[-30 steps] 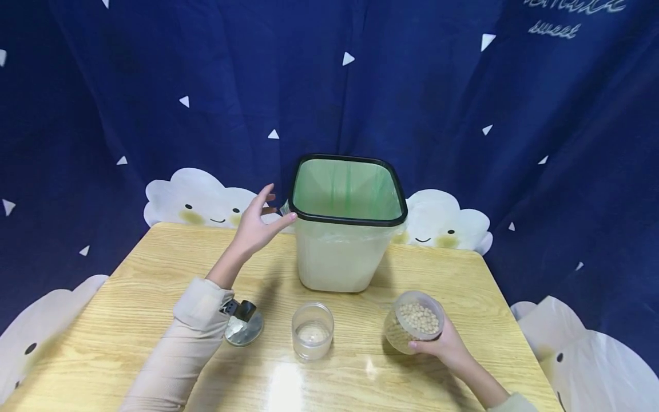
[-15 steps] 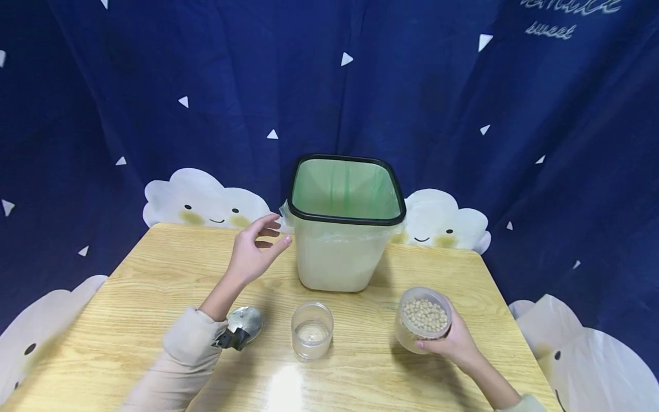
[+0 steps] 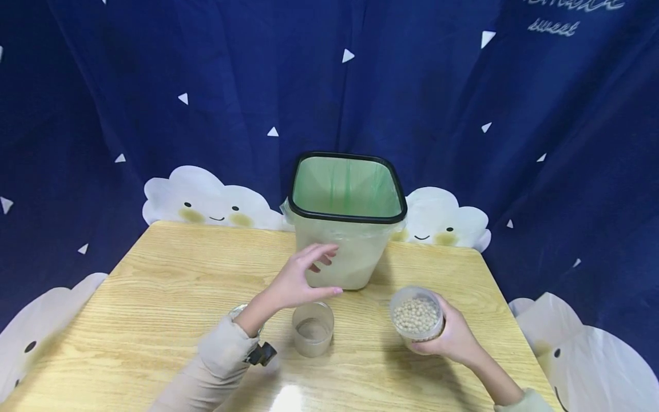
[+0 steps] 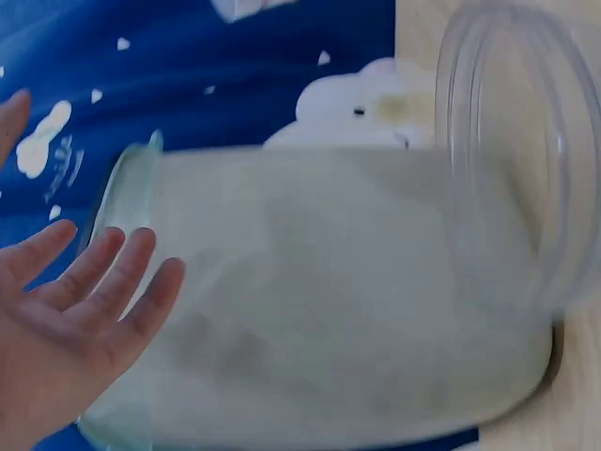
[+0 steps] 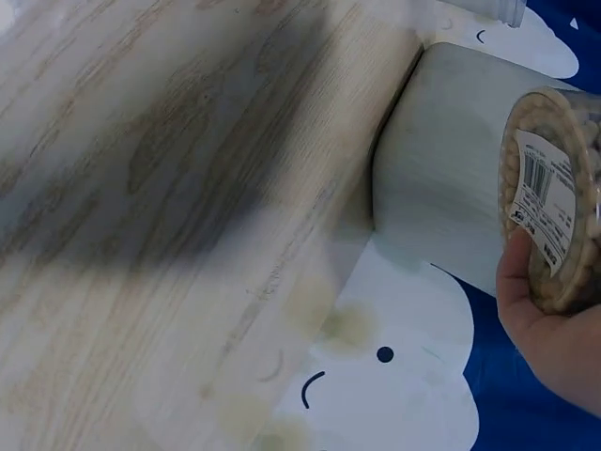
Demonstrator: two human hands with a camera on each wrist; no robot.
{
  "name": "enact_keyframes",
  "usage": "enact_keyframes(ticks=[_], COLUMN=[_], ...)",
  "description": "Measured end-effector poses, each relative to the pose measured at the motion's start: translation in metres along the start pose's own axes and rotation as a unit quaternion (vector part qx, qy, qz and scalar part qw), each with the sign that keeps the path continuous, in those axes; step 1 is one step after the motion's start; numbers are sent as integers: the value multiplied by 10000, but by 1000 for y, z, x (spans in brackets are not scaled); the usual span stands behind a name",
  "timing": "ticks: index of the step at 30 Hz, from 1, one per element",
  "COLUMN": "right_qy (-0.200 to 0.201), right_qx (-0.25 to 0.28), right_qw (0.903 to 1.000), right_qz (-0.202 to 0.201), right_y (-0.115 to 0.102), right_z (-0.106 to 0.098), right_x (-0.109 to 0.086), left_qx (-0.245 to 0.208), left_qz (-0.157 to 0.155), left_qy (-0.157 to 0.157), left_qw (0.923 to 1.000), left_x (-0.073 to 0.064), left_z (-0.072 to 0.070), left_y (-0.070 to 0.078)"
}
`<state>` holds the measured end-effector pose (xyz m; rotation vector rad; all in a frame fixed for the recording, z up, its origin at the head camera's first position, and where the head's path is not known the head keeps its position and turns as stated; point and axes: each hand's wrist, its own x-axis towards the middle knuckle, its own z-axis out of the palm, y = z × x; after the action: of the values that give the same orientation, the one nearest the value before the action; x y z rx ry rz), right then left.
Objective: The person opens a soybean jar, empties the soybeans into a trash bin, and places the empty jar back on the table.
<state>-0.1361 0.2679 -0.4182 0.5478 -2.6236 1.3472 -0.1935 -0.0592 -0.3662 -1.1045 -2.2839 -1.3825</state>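
My right hand (image 3: pixel 455 335) grips a transparent jar (image 3: pixel 435 331) filled with pale round beans (image 3: pixel 414 315), raised over the table's right side and tilted. A white label (image 5: pixel 545 197) shows on the jar's base in the right wrist view. My left hand (image 3: pixel 298 279) hovers just behind and above a second transparent jar (image 3: pixel 313 343), which stands lidless on the table with what look like no beans in it. The fingers of the left hand are spread and hold nothing. In the left wrist view that jar (image 4: pixel 554 160) appears at the right, apart from the hand (image 4: pixel 84 319).
A whitish bin (image 3: pixel 350 252) with a black rim (image 3: pixel 355 218) and a greenish liner (image 3: pixel 345 183) stands at the back middle of the wooden table (image 3: pixel 206 269). A round metallic lid (image 3: pixel 238 309) lies mostly hidden under my left forearm. Behind hangs a blue curtain (image 3: pixel 231 68).
My left hand has left the bin's left rim and moved down and right, toward the second jar. The jar of beans has shifted slightly right and tipped a little, still in my right hand.
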Motion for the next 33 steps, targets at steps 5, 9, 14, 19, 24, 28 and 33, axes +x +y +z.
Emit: enact_keyframes(ticks=[5,9,14,19,24,28,33], right_qy=[-117,-150,-304,-430,-581,-640,-710], right_qx=[-380,-630,-834,-977,-1142,-1272,-1359], right_qw=[9987,9966,9936,9923,9903,9885,9867], right_qz=[-303,-519,-692,-633,-533,-511,-538], right_y=[-2,-4,-8,-10,-11,-11,-13], right_z=[3,4,4,5,4,4,5], right_x=[2,2,4,5,7,8,8], left_qx=[89,226,353,326,410,610,934], left_qz=[0,-57,126,396,524,809,974], left_qy=[-908,-1332,-1577,-1698,-1982,-2053,-2051], left_qw=[9958,9908,9868,9841,9779,9734,9694], left_x=[4,7,8,9,9,10,12], left_z=[23,41,61,80,93,99,103], left_y=[7,12,15,14,12,11,13])
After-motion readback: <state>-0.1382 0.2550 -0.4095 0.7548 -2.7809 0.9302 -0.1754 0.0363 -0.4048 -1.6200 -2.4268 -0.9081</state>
